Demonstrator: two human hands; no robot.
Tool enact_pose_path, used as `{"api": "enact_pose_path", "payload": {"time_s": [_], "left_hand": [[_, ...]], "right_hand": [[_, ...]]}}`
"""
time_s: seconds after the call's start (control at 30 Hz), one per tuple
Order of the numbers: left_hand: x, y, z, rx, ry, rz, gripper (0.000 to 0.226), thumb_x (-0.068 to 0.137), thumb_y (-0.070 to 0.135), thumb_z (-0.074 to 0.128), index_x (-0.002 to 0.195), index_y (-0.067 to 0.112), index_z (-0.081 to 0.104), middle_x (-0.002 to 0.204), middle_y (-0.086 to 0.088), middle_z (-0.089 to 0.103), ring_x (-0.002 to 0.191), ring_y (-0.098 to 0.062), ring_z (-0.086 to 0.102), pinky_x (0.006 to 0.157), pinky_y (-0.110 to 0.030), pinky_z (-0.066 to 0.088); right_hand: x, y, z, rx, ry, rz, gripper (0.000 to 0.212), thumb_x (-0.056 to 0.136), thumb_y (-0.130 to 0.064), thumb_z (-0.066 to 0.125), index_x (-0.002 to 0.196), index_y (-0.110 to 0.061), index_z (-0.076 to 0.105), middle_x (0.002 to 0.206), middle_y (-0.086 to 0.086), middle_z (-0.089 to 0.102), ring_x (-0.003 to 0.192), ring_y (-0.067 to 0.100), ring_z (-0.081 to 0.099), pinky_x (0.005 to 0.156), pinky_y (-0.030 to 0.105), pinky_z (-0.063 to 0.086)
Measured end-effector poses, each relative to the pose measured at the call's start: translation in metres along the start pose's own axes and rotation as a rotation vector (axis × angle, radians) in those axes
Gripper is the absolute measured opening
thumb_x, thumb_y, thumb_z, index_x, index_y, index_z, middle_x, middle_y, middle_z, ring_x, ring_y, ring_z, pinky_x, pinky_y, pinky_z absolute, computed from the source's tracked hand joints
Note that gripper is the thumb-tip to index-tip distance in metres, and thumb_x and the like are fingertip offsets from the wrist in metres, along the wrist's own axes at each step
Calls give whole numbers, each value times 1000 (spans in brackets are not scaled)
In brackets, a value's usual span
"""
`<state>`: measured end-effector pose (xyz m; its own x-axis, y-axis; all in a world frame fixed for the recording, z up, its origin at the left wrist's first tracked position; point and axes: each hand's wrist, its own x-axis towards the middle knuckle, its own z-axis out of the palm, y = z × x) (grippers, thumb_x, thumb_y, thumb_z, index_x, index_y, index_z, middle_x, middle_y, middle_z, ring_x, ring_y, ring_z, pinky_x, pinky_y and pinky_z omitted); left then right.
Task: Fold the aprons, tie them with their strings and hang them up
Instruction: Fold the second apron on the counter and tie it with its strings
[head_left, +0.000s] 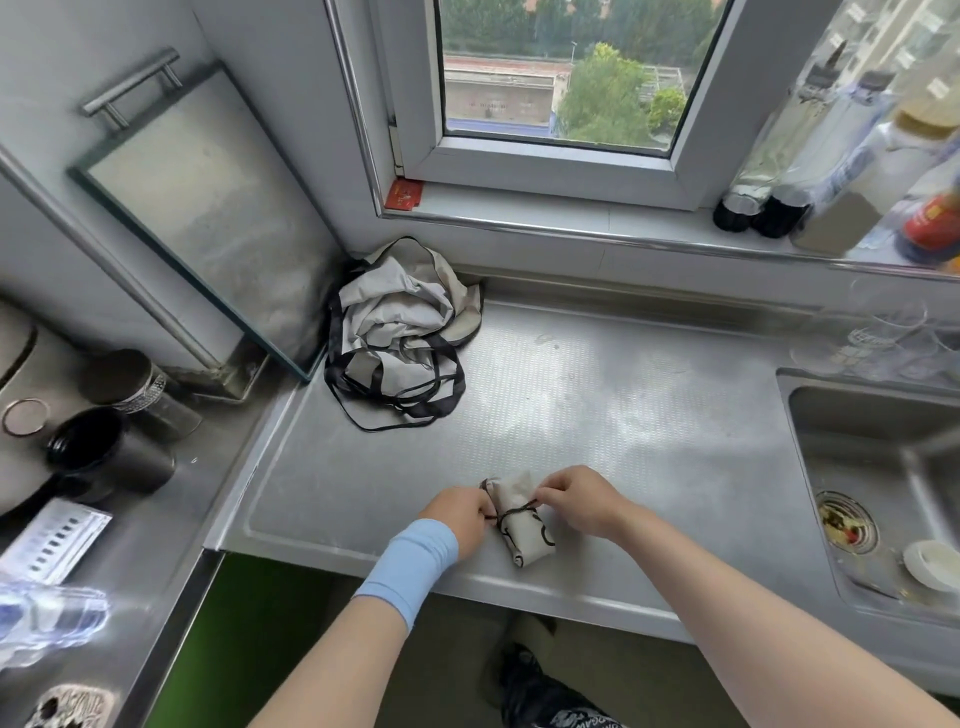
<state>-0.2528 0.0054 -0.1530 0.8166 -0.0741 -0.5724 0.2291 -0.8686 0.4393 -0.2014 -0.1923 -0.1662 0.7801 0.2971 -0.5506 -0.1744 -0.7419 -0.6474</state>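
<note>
The folded apron (523, 530) lies as a small roll on the steel counter (623, 405), directly between the two hands, with its dark string (521, 512) wrapped across the middle. The left hand (460, 514) pinches the string at the roll's left side. The right hand (582, 501) pinches the other end just by its fingertips. Uneven pulling would likely slide the loop off the roll's end or let the folds spring apart, and a slack knot may fail once hung. Well beyond both hands, the unfolded aprons (400, 332) sit heaped with their straps tangled, so they may snag when lifted.
</note>
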Motion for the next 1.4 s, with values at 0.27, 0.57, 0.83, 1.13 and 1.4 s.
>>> {"api": "enact_pose_path", "payload": {"time_s": [0.27, 0.57, 0.83, 1.13, 1.4], "left_hand": [[8, 12, 9, -227, 20, -143, 26, 93, 9, 43, 103, 5, 66, 112, -14, 65, 100, -30, 57, 82, -29, 41], [4, 7, 20, -424, 151, -224, 49, 90, 42, 56, 55, 21, 28, 55, 3, 27, 57, -17, 29, 53, -32, 23], [9, -12, 17, -491, 218, -176, 48, 91, 35, 59, 57, 20, 28, 57, 3, 27, 55, -14, 26, 52, -31, 21], [15, -20, 14, -373, 214, -126, 48, 92, 35, 57, 57, 19, 28, 56, 3, 27, 56, -15, 26, 52, -30, 23], [16, -27, 19, -394, 237, -104, 48, 92, 33, 58, 56, 20, 28, 56, 4, 27, 56, -14, 26, 54, -29, 23]], "right_hand": [[4, -9, 5, -261, 33, -85, 29, 90, -16, 51, 63, -26, 57, 72, -5, 61, 80, 19, 56, 64, 26, 39], [5, 5, 3, -9, 62, -47, 13, 83, -31, 74, 72, -25, 74, 66, -12, 68, 57, -5, 54, 57, 15, 39], [7, 7, 10, 198, 153, 57, 13, 79, -29, 79, 75, -17, 77, 51, -15, 58, 47, -3, 48, 48, 12, 36], [7, 7, 18, 42, 298, 35, 20, 74, -24, 76, 79, -27, 56, 68, -7, 53, 62, 11, 50, 61, 30, 41], [4, 9, 22, 124, 250, 0, 19, 81, -12, 71, 83, -31, 78, 55, -14, 41, 52, 4, 39, 54, 15, 32]]}}
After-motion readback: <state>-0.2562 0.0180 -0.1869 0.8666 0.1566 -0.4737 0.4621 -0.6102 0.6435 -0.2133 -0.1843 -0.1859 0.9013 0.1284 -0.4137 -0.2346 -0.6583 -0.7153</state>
